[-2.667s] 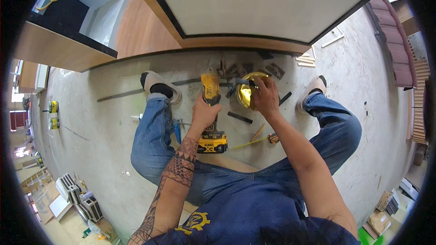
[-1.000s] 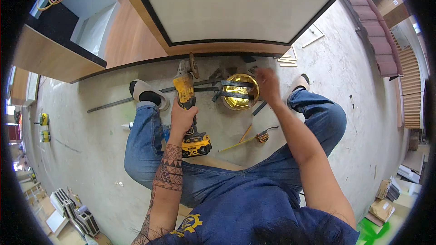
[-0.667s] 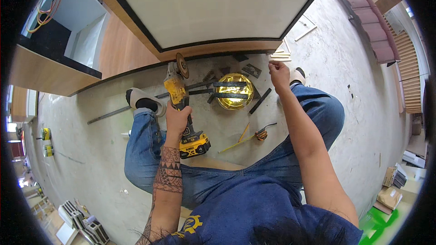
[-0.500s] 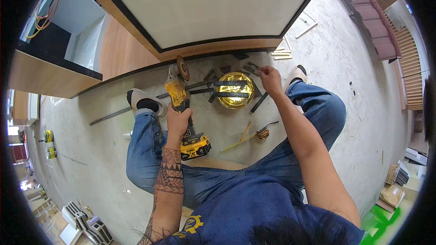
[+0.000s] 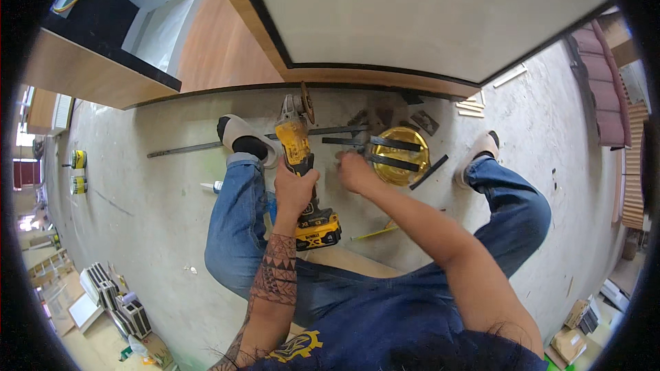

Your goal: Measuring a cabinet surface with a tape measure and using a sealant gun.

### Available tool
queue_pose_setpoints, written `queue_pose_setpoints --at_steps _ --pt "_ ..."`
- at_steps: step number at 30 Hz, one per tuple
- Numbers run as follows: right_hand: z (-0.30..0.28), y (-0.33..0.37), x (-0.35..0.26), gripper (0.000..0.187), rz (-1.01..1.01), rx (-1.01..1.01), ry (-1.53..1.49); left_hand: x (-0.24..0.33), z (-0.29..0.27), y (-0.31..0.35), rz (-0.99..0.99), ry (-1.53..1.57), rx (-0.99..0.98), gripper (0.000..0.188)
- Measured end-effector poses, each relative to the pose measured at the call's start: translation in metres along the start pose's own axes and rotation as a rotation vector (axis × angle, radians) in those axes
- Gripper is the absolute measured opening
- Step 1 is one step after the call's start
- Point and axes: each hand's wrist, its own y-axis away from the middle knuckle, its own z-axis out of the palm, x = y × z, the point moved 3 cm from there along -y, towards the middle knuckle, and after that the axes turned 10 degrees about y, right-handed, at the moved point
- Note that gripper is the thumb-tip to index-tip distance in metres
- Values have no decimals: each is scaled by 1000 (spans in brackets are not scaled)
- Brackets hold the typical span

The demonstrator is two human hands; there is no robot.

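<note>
My left hand point(image 5: 295, 189) is wrapped round the body of a yellow and black cordless angle grinder point(image 5: 295, 145), its disc point(image 5: 307, 103) pointing away from me. My right hand point(image 5: 356, 170) is low over the floor, left of a shiny gold round tin point(image 5: 401, 177). Its fingers are drawn together beside the dark strips; what they hold, if anything, is too small to tell. Two black strips point(image 5: 395, 143) lie across the tin and stick out over its left side. Another short black strip point(image 5: 430, 172) leans at its right edge.
A long dark bar point(image 5: 199, 148) lies on the floor beyond my left foot. Dark flat scraps point(image 5: 425, 121) rest behind the tin. A tape measure blade point(image 5: 375, 233) shows under my right forearm. A wood-edged cabinet point(image 5: 385, 75) stands ahead; a white-tipped tube point(image 5: 212, 186) is by my left knee.
My right hand has come from the flat scrap right of the tin across to its left side. My left hand still holds the grinder. The whole view has shifted.
</note>
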Motion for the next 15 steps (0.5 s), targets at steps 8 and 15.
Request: queue_pose_setpoints --at_steps 8,15 --pt "112 -82 24 45 252 29 212 15 -8 2 -40 36 71 61" --pt "111 -97 33 49 121 -266 429 17 -1 1 -223 66 -26 66"
